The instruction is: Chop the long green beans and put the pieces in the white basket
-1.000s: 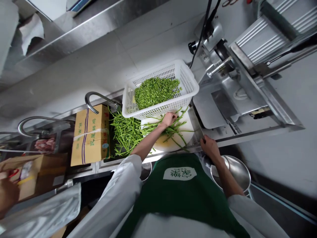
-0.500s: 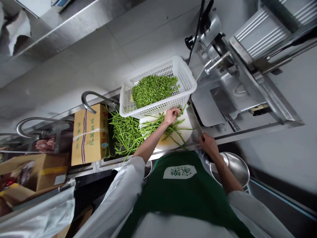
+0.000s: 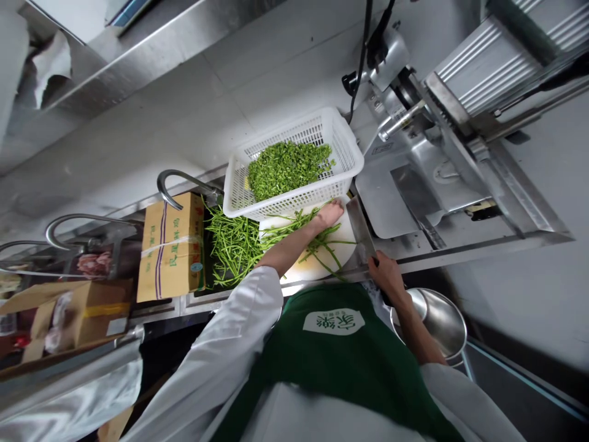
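Note:
My left hand (image 3: 330, 214) lies on a bunch of long green stalks (image 3: 294, 230) spread over a round white cutting board (image 3: 313, 267), its fingers curled over their far ends just below the basket. My right hand (image 3: 385, 275) is closed round the handle of a cleaver (image 3: 359, 228), whose broad blade lies at the board's right edge. A white plastic basket (image 3: 353, 161) holding chopped greens (image 3: 288, 166) stands right behind the board.
More green stalks (image 3: 230, 245) are piled in the sink left of the board, next to a taped cardboard box (image 3: 172, 245) and a curved faucet (image 3: 177, 181). A steel slicing machine (image 3: 423, 178) stands at the right. A steel bowl (image 3: 442, 319) sits below my right arm. Another person's white sleeve (image 3: 69, 393) shows at lower left.
My left hand has slid right along the stalks towards the board's far right edge. My right hand stays at the cleaver handle. The other person's hand at the far left has left the view.

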Motion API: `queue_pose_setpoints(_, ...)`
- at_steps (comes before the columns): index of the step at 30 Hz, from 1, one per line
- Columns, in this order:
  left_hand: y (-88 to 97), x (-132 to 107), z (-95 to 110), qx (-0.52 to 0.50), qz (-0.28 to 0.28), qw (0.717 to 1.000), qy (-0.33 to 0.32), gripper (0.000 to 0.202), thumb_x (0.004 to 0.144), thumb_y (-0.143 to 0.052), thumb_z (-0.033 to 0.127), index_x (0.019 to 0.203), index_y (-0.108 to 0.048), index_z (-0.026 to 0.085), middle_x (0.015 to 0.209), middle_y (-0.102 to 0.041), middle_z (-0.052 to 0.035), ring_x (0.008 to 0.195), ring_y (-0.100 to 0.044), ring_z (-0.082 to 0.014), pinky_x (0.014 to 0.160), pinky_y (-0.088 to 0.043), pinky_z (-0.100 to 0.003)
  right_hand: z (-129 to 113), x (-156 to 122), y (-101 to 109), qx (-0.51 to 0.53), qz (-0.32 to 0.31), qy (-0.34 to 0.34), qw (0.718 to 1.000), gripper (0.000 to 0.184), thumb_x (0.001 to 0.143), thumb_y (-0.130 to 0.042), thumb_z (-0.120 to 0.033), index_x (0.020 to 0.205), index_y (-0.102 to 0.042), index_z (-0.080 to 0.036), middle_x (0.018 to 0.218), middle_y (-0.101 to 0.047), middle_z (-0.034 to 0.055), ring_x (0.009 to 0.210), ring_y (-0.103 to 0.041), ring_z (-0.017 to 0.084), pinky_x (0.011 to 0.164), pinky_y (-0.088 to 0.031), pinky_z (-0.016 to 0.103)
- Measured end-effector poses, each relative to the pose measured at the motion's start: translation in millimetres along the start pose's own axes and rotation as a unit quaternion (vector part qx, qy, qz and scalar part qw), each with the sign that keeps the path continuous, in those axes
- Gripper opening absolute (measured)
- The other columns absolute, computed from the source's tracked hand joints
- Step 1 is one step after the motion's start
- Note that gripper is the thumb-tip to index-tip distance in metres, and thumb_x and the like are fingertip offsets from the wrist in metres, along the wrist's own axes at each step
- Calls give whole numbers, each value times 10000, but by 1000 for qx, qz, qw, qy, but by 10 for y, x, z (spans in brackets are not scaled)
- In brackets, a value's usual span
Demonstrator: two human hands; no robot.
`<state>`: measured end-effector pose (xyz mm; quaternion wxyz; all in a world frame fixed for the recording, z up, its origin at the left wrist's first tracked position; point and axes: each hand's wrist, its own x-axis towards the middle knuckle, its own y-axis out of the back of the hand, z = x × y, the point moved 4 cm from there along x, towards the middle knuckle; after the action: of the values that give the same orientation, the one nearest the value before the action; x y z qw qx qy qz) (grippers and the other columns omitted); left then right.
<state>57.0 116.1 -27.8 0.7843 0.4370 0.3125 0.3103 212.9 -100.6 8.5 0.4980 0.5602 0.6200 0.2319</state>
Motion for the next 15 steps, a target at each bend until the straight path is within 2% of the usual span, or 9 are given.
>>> queue_pose_setpoints(4, -20, -144, 48, -8, -17, 1000, 14, 243, 879, -526, 54, 1023, -719, 87, 1200, -648, -222, 1171, -605, -340, 1064, -465, -471, 25, -1, 9, 18, -6, -11, 1000, 254, 997, -446, -296, 975, -657, -157, 797, -682, 93, 739, -581, 203, 657, -299, 288)
queue_pose_setpoints(6, -34, -278, 104, -113, 13, 993, 14, 203, 887, -538, 62, 988, -706, 115, 1098, -685, -160, 1075, -655, -277, 1018, -500, -415, 48, 2, 13, 23, -9, -17, 1000, 256, 997, -447, -305, 977, -656, -157, 795, -680, 92, 739, -579, 204, 655, -297, 289)
queue_pose_setpoints(7, -44, -360, 123, -197, 33, 980, 24, 165, 897, -551, 84, 970, -694, 124, 1027, -695, -126, 1016, -676, -244, 980, -518, -388, 59, 5, 14, 25, -9, -18, 999, 257, 996, -448, -308, 975, -655, -157, 791, -677, 91, 737, -579, 205, 654, -295, 290)
queue_pose_setpoints(8, -57, -447, 134, -294, 51, 954, 40, 117, 907, -572, 121, 957, -677, 131, 958, -695, -94, 960, -693, -217, 941, -532, -365, 70, 8, 15, 28, -10, -18, 999, 255, 993, -450, -309, 970, -654, -157, 787, -675, 90, 736, -578, 206, 654, -294, 291)
queue_pose_setpoints(9, -72, -537, 139, -395, 64, 915, 60, 74, 912, -603, 167, 949, -659, 137, 900, -686, -65, 911, -708, -196, 909, -542, -346, 80, 12, 15, 31, -9, -17, 999, 254, 990, -452, -309, 961, -654, -158, 785, -673, 89, 735, -578, 206, 655, -295, 291)
queue_pose_setpoints(10, -86, -624, 143, -491, 73, 864, 79, 82, 906, -645, 214, 946, -642, 143, 853, -670, -38, 876, -720, -181, 891, -548, -332, 89, 17, 14, 33, -7, -15, 999, 251, 986, -456, -308, 951, -655, -159, 787, -673, 89, 735, -579, 206, 657, -298, 290)
queue_pose_setpoints(12, -84, -777, 144, -649, 97, 747, 108, 173, 871, -728, 275, 929, -615, 158, 791, -635, 4, 863, -738, -171, 913, -551, -326, 105, 30, 10, 38, -1, -8, 999, 242, 976, -466, -306, 930, -655, -162, 798, -675, 90, 731, -577, 203, 662, -305, 289)
queue_pose_setpoints(14, -46, -883, 121, -742, 144, 642, 127, 209, 848, -768, 276, 885, -592, 169, 765, -614, 21, 911, -745, -176, 975, -543, -346, 121, 45, 1, 41, 5, -4, 999, 234, 966, -475, -310, 916, -654, -168, 799, -674, 88, 722, -571, 199, 662, -308, 286)
queue_pose_setpoints(15, -27, -916, 104, -768, 167, 603, 133, 207, 851, -766, 265, 863, -582, 172, 758, -611, 22, 936, -743, -180, 998, -539, -363, 129, 53, -5, 40, 8, -2, 999, 233, 964, -476, -313, 910, -653, -170, 796, -672, 86, 718, -568, 198, 660, -308, 285)
